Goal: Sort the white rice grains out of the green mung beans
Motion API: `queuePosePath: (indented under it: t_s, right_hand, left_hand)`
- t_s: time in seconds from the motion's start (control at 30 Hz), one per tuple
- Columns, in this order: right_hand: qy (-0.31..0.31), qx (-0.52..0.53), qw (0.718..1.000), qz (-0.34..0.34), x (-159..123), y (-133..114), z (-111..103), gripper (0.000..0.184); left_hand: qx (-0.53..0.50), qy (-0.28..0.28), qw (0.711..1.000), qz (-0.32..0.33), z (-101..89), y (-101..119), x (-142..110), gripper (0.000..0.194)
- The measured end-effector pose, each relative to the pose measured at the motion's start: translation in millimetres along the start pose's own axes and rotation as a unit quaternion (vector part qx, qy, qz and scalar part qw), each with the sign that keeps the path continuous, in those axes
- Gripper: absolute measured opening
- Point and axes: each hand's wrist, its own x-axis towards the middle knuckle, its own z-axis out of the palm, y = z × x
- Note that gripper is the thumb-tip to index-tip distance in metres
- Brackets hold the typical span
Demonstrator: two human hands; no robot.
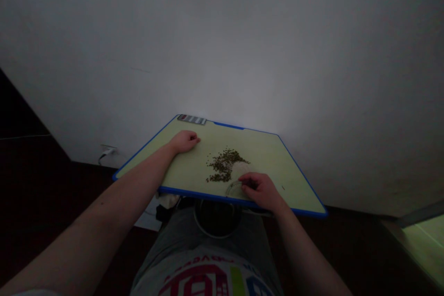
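Observation:
Small dark greenish-brown grains (224, 165) lie scattered in a loose patch on a pale yellow-green board (267, 148) with a blue edge. My left hand (185, 141) rests on the board to the left of the grains, its fingers curled in and nothing seen in them. At the near right of the patch, my right hand (260, 189) has thumb and fingers pinched at a see-through curved rim (233, 187). A pale rounded shape (240, 169) sits just beyond those fingers; I cannot tell whether it and the rim are one container.
At the board's far left corner lies a phone (192, 120) with its screen lit. Below the near edge, a dark round bowl (218, 219) is at my lap. A pale wall (229, 46) rises behind the board. A plug with a cable (107, 151) is at its lower left.

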Motion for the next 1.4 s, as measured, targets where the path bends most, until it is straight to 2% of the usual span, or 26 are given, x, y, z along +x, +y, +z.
queuePosePath:
  t_s: [0.47,0.53,0.7,0.77,1.07,1.4]
  right_hand:
    - [0.008,-0.003,1.0,-0.019,0,5,0,0.022]
    - [0.026,-0.007,1.0,-0.014,0,6,0,0.022]
    - [0.13,-0.016,0.991,0.028,5,12,1,0.023]
    - [0.143,-0.026,0.989,0.039,7,13,1,0.023]
    - [0.119,-0.04,0.991,0.047,7,9,1,0.024]
    - [0.127,-0.054,0.989,0.053,7,6,-1,0.022]
  left_hand:
    - [-0.005,0.005,1.0,0.0,2.2,-2,1,0.033]
    - [-0.006,0.006,1.0,0.003,2.0,-2,1,0.032]
    - [-0.008,0.001,1.0,-0.002,1.0,0,0,0.032]
    - [-0.005,0.004,1.0,-0.001,1.0,0,0,0.032]
    - [-0.001,0.007,1.0,0.007,2.8,-3,1,0.033]
    - [0.003,0.0,1.0,-0.003,0.4,0,-1,0.035]
